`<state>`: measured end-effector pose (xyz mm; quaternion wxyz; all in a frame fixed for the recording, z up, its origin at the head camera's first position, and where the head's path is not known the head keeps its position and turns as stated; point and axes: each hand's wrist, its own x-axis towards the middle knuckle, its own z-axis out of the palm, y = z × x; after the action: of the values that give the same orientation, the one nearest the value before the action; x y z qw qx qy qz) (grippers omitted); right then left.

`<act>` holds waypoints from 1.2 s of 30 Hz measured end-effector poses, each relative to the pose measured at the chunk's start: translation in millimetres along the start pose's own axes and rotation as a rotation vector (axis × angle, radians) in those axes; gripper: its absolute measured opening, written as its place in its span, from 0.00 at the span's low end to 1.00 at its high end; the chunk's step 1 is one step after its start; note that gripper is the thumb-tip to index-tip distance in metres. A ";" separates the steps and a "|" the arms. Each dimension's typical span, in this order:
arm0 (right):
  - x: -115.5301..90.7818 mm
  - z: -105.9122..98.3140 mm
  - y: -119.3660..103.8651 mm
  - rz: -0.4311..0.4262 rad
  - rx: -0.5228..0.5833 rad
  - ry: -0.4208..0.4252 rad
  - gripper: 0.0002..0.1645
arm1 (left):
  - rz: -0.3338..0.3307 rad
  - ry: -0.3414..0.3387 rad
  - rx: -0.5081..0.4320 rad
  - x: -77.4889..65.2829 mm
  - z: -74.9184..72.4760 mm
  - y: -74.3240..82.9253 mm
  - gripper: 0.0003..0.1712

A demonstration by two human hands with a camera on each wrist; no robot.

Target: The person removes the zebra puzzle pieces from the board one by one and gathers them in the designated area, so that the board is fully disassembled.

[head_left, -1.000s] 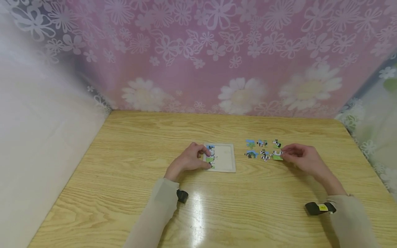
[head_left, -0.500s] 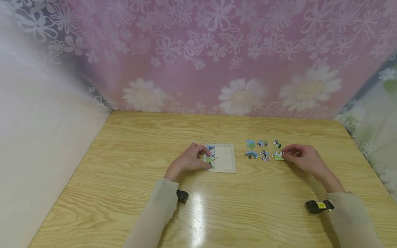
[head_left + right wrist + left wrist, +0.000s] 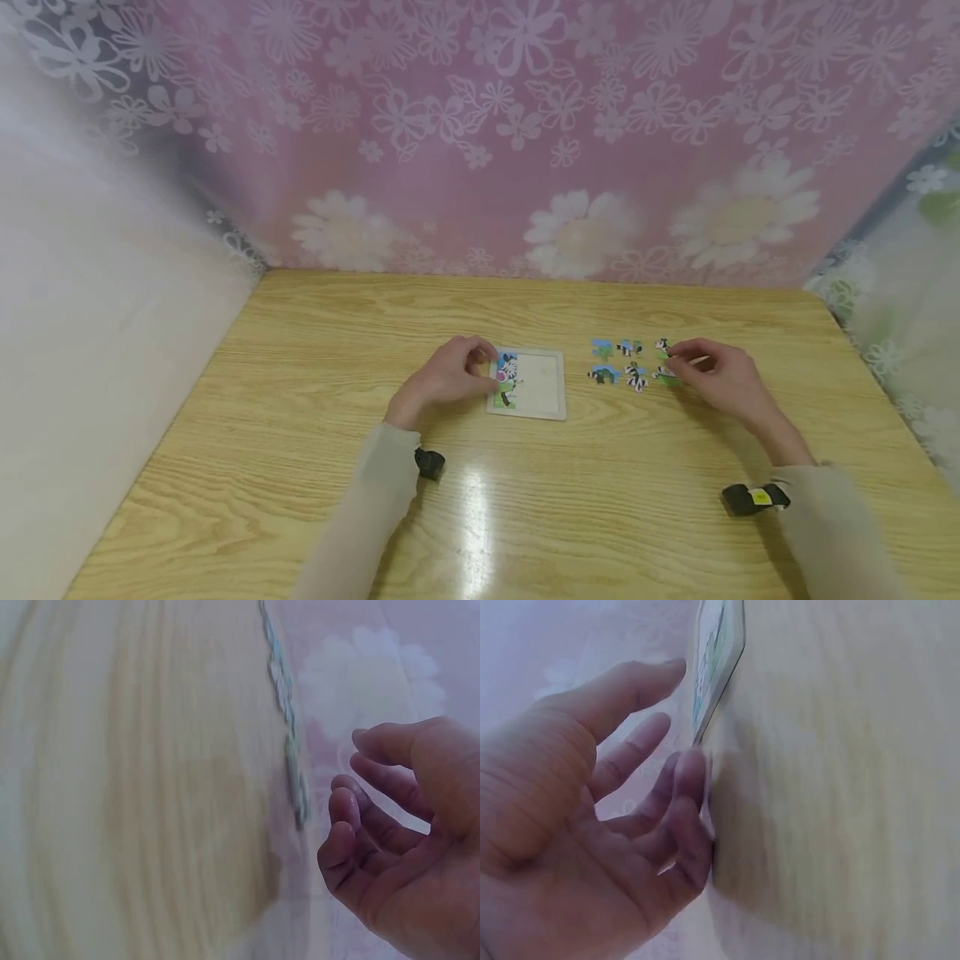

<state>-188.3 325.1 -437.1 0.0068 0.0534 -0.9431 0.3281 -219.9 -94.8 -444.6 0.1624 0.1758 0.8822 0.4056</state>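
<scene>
A pale puzzle tray lies on the table, its left strip filled with zebra-picture pieces. By the tray's left edge is my left hand, fingers loosely bent; in the left wrist view nothing sits between thumb and fingers, and the tray is just past the fingertips. My right hand hovers at the loose jigsaw pieces on the right, partly covering the green-and-white piece and the piece above it. The right wrist view shows its thumb and fingers apart, holding nothing, beside the row of pieces.
More loose jigsaw pieces lie left of the right hand: a blue-and-green one, a blue-and-black one, a dark green one and a striped one. The wooden table ends at a flowered pink curtain.
My right hand has let go of the green-and-white piece and shifted left and slightly up over the pieces. My left hand has drawn back left from the tray, uncovering more of its filled strip.
</scene>
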 end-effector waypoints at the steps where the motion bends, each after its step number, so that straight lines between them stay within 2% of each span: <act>1: 0.7 1.7 -4.2 -0.007 0.007 -0.003 0.22 | 0.009 0.015 0.013 1.7 -2.0 -0.1 0.24; 5: 4.0 10.2 -20.3 -0.045 0.036 -0.022 0.20 | 0.026 0.044 0.070 9.0 -6.9 -1.3 0.29; 12: 11.6 25.9 -47.6 -0.066 0.071 -0.071 0.19 | 0.004 -0.018 0.123 12.9 -8.1 -1.1 0.34; 21: 24.4 49.3 -74.6 -0.132 0.148 -0.106 0.16 | -0.017 -0.039 0.101 14.9 -5.6 -4.2 0.32; 36: 41.7 93.2 -111.9 -0.158 0.186 -0.214 0.14 | -0.047 -0.047 0.105 17.5 -6.7 -4.2 0.33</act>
<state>-215.9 176.1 -439.0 -0.0729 0.1622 -0.8970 0.4048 -239.0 -94.1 -446.2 0.1829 0.1727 0.9021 0.3507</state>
